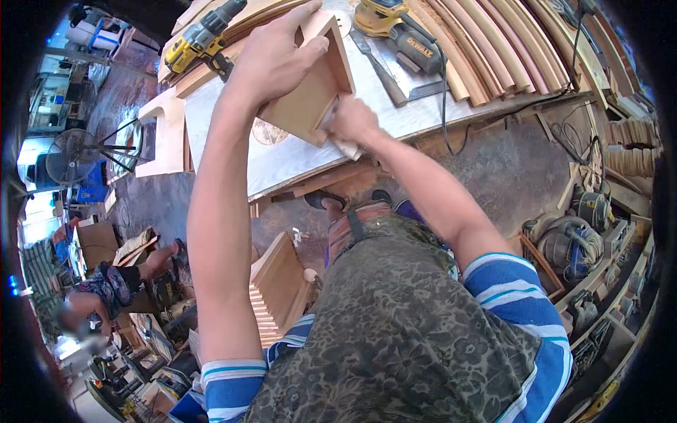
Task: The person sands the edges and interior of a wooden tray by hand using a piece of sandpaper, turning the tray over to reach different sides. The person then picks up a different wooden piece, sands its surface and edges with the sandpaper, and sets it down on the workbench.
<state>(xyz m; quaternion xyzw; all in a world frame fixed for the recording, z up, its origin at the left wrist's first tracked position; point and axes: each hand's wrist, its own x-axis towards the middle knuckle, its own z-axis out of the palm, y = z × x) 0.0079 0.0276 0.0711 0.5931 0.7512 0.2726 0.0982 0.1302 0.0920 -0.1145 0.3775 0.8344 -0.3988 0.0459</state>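
A tilted wooden box (307,106) with raised side walls rests at the near edge of the workbench. Its upper wall is gripped by my left hand (278,60), with the thumb stretched along the rim. At the box's near right corner, my right hand (352,121) is closed and slightly blurred by motion. A thin pale sheet (328,113) shows between its fingers, pressed against the box edge; I cannot tell what kind of sheet. Just beyond lies a chisel-like tool (381,70) with a long handle.
A yellow cordless drill (201,46) lies left of the box, a DeWalt sander (402,32) beyond it. Curved wooden strips (486,42) fill the bench's right side. A cable (446,106) hangs over the front edge. Another person (116,285) is low at left, near a standing fan (72,156).
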